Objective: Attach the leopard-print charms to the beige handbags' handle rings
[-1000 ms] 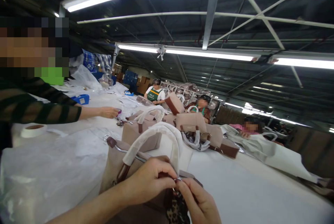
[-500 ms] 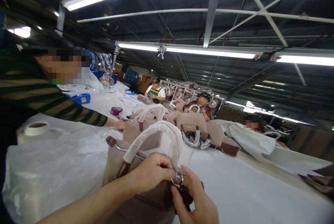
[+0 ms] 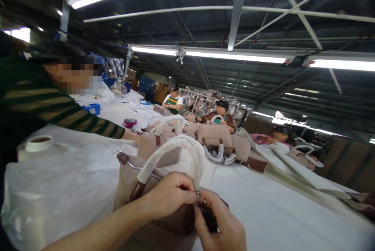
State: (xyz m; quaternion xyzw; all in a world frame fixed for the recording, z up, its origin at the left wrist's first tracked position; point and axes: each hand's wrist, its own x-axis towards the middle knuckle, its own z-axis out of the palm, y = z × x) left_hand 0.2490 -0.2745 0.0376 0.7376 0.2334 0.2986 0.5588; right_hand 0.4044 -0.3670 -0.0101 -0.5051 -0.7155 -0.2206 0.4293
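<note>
A taupe handbag (image 3: pixel 129 180) with paper-wrapped handles (image 3: pixel 172 153) stands on the white table right in front of me. My left hand (image 3: pixel 168 198) pinches a small metal ring at the bag's top edge. My right hand (image 3: pixel 224 225) meets it there, fingers closed around a dark charm (image 3: pixel 209 216) attached to that ring. Both hands touch each other at the ring. The ring itself is mostly hidden by my fingers.
A person in a striped sleeve (image 3: pixel 73 120) leans in from the left, reaching to other taupe bags (image 3: pixel 215 136) in the table's middle. A tape roll (image 3: pixel 38 143) and clear plastic sheet (image 3: pixel 58 188) lie left. Other workers sit along the far side.
My hands closed in over the ring, which showed openly half a second ago. The person on the left leaned further over the table. The view tilted slightly upward.
</note>
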